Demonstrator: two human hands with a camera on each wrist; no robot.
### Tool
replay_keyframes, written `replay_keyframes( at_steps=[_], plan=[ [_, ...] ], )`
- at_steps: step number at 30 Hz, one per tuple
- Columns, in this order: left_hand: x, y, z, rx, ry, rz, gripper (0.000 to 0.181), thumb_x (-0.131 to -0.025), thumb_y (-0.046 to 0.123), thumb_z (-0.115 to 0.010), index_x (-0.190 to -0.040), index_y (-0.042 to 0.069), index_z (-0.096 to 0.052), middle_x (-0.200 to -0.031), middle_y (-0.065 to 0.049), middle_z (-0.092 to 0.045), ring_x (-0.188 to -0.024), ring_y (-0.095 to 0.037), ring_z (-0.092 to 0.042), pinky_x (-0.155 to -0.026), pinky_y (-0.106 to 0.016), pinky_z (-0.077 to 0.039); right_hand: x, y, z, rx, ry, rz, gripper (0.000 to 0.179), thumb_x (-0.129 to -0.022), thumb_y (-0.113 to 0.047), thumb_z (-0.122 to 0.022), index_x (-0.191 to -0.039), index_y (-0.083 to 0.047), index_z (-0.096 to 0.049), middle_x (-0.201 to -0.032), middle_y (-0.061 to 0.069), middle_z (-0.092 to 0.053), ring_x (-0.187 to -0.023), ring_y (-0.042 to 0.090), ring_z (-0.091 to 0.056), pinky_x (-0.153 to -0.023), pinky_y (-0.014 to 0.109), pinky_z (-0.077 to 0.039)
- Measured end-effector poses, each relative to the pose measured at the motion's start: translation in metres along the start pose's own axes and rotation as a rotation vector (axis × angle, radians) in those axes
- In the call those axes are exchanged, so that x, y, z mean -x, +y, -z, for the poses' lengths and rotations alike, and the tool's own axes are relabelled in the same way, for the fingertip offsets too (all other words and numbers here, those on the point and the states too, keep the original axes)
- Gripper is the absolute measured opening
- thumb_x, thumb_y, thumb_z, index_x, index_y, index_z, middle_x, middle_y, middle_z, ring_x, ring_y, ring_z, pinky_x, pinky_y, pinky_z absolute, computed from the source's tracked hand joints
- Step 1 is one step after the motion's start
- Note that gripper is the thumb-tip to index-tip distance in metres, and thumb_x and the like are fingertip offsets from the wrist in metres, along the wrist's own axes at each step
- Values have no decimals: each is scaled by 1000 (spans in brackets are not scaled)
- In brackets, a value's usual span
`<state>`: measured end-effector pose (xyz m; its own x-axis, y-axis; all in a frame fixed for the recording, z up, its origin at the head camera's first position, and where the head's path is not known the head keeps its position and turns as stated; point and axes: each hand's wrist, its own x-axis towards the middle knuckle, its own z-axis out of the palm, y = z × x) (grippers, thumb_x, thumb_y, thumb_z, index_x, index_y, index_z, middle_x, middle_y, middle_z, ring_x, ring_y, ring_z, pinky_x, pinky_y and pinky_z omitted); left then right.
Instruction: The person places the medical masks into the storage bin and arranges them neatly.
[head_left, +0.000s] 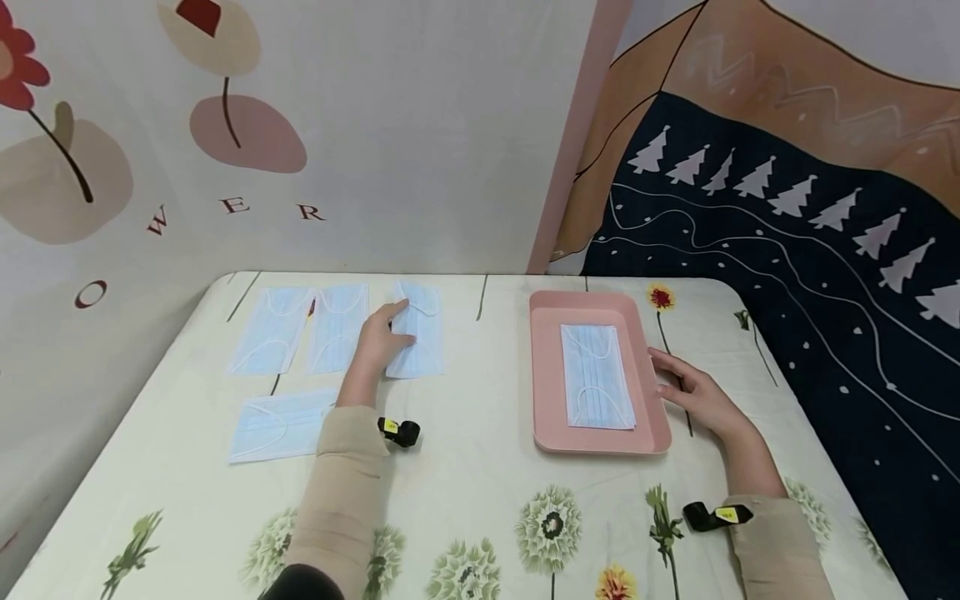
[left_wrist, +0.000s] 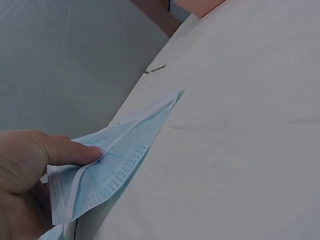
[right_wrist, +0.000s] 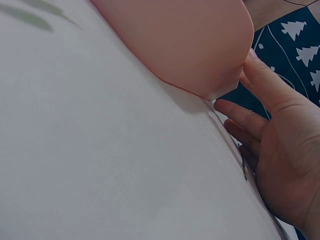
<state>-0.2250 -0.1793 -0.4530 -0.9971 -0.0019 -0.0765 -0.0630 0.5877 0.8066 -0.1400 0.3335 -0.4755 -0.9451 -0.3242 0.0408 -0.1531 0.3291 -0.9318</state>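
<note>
My left hand (head_left: 383, 337) pinches the left edge of a light blue face mask (head_left: 426, 333) near the table's far side. In the left wrist view, the thumb presses on that mask beside its white ear loop, and its far corner points away from the hand. My right hand (head_left: 701, 392) is at the right side of a pink tray (head_left: 548, 438), thumb and fingers extended; in the right wrist view the fingertips are right at the tray's wall. Inside the tray lies another face mask (head_left: 597, 377), ear loops up.
Two more masks, a left one (head_left: 272, 331) and a nearer one (head_left: 338, 328), lie left of my left hand. Below them a sideways mask (head_left: 273, 427) is partly hidden by the left forearm. The tablecloth (head_left: 480, 467) has a flower print; a patterned wall stands behind.
</note>
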Motion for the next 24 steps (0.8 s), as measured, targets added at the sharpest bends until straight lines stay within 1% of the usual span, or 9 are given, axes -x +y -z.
replay_keyframes(
  at_steps=[4,9,13,19,24],
  plan=[
    [3,-2,-3,21,15,-7,69,-85,0,-69,-147,8,-38,-153,-18,-26,-141,-36,-19,-112,-46,-20,0,0,0,-5,-1,3,61,-95,-12,-61,-148,-4,-33,-141,21,-40,-119,-3,-42,-94,10,-35],
    [7,-2,-7,78,38,2,70,-85,0,-69,-147,10,-38,-154,-17,-24,-141,-34,-18,-111,-44,-22,0,0,0,4,-6,10,61,-95,-12,-60,-149,-4,-33,-143,26,-37,-120,-4,-40,-95,10,-34],
    [11,1,-10,125,64,13,70,-84,0,-69,-147,11,-39,-154,-15,-26,-141,-33,-19,-111,-42,-24,0,1,1,1,-15,25,60,-96,-10,-59,-149,-3,-32,-143,30,-34,-121,-4,-40,-94,10,-35],
    [16,6,-12,186,83,26,71,-84,1,-70,-147,15,-40,-154,-13,-27,-140,-34,-23,-108,-41,-29,-1,1,1,-1,-18,26,60,-96,-10,-59,-149,-3,-32,-143,31,-34,-121,-4,-40,-95,10,-35],
    [20,14,-12,251,103,-1,72,-83,0,-71,-147,16,-40,-152,-9,-32,-138,-33,-29,-107,-39,-32,-1,2,1,0,-17,28,59,-96,-9,-58,-148,-3,-32,-143,30,-34,-122,-4,-39,-95,10,-34]
  ],
)
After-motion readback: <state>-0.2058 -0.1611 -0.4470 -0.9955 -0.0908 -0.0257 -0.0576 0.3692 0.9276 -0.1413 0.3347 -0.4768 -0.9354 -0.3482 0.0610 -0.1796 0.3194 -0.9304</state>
